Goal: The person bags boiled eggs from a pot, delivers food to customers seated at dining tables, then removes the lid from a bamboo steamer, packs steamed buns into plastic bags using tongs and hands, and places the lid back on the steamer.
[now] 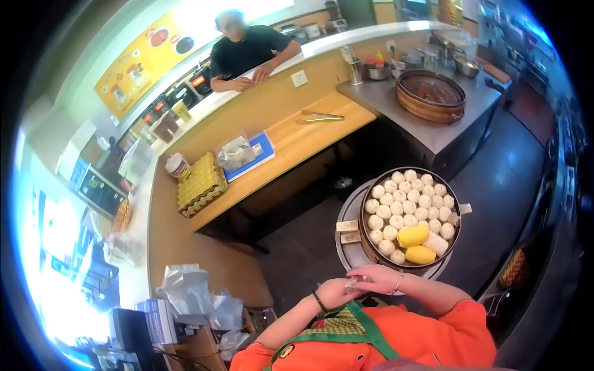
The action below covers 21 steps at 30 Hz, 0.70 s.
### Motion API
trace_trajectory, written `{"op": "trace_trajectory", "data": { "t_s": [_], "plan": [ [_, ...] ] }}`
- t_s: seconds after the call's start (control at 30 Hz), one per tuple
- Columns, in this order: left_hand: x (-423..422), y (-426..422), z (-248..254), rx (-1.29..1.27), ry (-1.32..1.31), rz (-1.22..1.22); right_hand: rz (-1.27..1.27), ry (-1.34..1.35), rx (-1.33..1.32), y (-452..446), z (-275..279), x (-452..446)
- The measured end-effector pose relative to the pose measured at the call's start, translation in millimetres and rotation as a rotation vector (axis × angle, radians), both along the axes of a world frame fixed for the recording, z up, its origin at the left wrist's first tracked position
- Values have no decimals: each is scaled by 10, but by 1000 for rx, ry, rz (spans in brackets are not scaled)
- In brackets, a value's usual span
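Observation:
Just in front of my apron, my left hand (336, 293) and my right hand (375, 279) meet with fingers closed. A small crumpled piece of clear plastic (354, 285) shows between them; its exact kind is too small to tell. Beyond my hands stands a round steamer (367, 246) with wooden handles, resting on a round metal surface (342, 250). White steamed buns (396, 208) fill most of it. On its near side lie two yellow corn pieces (413, 235) and a paler corn piece (436, 243). Neither hand touches the food.
A wooden counter (291, 145) holds tongs (319, 117), egg trays (201, 185), and a bagged item (236, 154) on a blue board. A metal table (427, 133) carries another steamer (431, 96). A person (250, 52) leans on the far ledge. Plastic bags (185, 290) lie at the lower left.

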<state>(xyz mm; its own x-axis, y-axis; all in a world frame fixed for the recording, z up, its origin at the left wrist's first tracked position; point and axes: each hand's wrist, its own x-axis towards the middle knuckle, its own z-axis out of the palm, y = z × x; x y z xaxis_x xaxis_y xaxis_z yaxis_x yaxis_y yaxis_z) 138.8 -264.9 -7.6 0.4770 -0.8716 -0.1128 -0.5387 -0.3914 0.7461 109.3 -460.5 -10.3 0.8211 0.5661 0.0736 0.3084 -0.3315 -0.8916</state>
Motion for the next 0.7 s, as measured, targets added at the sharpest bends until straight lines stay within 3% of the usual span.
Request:
{"op": "trace_trajectory", "data": {
  "t_s": [0.03, 0.1, 0.17, 0.27, 0.37, 0.43, 0.5, 0.57, 0.6, 0.63, 0.67, 0.7],
  "plan": [
    [-5, 62, -28, -15, -5, 16, -39, 170, -10, -51, 29, -37],
    [-33, 175, -98, -139, 223, 145, -4, 166, -50, -132, -39, -91],
    [-46, 206, -90, -227, 242, 196, 28, 117, -154, -140, -163, -142],
    [-2, 253, -59, -156, 132, 227, 51, 22, -82, -81, -313, -177],
    [41, 306, -64, -101, 195, 388, 6, 185, -54, -35, -248, -201],
    [56, 362, -168, -135, 209, 362, -40, 227, -85, -40, -289, -165],
    [16, 368, -99, -80, 215, 425, -57, 143, -316, -74, -415, -13],
    [-15, 392, -158, -319, 211, 639, -322, -145, -358, -180, -443, 232],
    [-23, 445, -191, -319, 133, 694, -429, 39, -546, -315, -381, 483],
    [8, 487, -223, -329, 41, 746, -539, 54, -495, -528, -399, 729],
    [-5, 521, -242, -370, 109, 785, -621, -55, -460, -783, -557, 988],
    [-25, 568, -261, -415, 167, 830, -721, 11, -493, -933, -508, 1174]
  ]
}}
